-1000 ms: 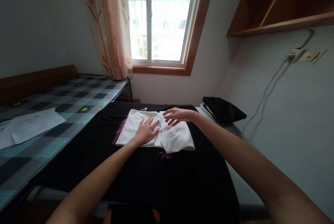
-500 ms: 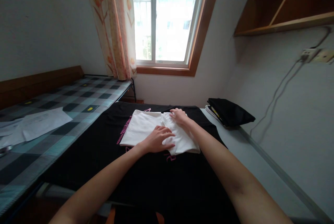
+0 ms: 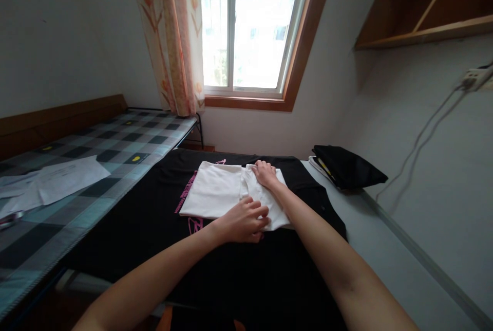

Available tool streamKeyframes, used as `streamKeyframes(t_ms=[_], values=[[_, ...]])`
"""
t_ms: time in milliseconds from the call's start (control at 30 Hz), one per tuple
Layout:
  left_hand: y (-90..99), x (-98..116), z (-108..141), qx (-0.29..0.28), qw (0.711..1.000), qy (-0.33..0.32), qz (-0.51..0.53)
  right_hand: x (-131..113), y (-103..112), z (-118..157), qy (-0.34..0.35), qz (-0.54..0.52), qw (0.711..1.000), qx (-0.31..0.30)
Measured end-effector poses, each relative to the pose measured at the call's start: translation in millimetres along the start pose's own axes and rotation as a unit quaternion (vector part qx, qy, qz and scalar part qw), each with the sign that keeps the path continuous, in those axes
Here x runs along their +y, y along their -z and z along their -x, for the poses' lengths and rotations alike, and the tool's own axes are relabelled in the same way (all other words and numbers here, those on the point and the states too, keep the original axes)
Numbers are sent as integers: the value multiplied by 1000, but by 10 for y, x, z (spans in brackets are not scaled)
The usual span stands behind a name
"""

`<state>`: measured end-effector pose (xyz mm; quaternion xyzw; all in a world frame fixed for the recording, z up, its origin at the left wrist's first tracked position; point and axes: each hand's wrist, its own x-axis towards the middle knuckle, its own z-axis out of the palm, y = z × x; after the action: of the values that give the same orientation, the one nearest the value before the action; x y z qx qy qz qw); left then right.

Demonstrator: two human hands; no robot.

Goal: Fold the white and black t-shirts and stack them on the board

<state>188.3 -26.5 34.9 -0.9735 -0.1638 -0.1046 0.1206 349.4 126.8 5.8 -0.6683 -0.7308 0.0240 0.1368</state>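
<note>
White cloth (image 3: 210, 189): it lies on the black cloth (image 3: 231, 274), flat on our left, with 2 parts meeting near its middle and loose creases on our right.
Left hand (image 3: 246, 220): we have it at the near edge of the white cloth, fingers bent and slightly apart; we cannot tell whether they pinch fabric.
Right hand (image 3: 265, 173): we rest it by the far edge, fingers curled and close together; their tips are hidden, so we cannot tell if they clamp anything.
Creases: if our 2 hands pull unevenly, the right part could skew or bunch.
Middle: a tug from either hand could drag the flat left part out of line, since we have 0 hands on it.
Black cloth: pressing while pulling could ruck it up underneath, because the layers touch.
Bag (image 3: 348, 168): it sits beyond our right forearm, on the pale surface (image 3: 370, 228), well apart from both hands.
</note>
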Motion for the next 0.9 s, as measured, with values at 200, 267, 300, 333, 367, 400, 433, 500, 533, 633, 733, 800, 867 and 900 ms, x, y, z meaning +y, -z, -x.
streamKeyframes(t_ms=[200,267,300,333,367,400,433,500,533,633,733,800,867,900], values=[[32,-27,-20,28,999,-8,-41,14,38,-9,-7,-42,999,23],[71,-81,4,52,998,-9,-45,4,60,-26,-26,-66,996,52],[82,-105,20,54,998,-10,-41,-5,66,-33,-37,-75,994,65],[85,-124,36,47,998,-12,-33,-16,68,-38,-46,-80,993,70],[77,-136,51,34,999,-15,-22,-27,65,-40,-49,-78,993,68],[61,-141,63,17,1000,-17,-11,-39,60,-38,-47,-72,995,59],[39,-143,73,0,1000,-15,1,-48,55,-32,-40,-64,996,47],[-6,-140,85,-23,999,-3,29,-60,51,-15,-19,-53,998,33],[-24,-140,89,-28,999,5,43,-62,55,-2,-7,-54,998,37],[-46,-148,98,-29,995,33,88,-63,81,65,46,-68,994,75],[-46,-164,107,-12,990,62,124,-71,109,220,106,-58,991,61],[-46,-186,113,13,987,95,129,-67,144,366,127,-44,990,28],[-54,-223,121,47,981,136,130,-22,218,507,121,-39,991,35],[-63,-247,126,61,977,155,134,25,270,564,101,-41,993,52]])
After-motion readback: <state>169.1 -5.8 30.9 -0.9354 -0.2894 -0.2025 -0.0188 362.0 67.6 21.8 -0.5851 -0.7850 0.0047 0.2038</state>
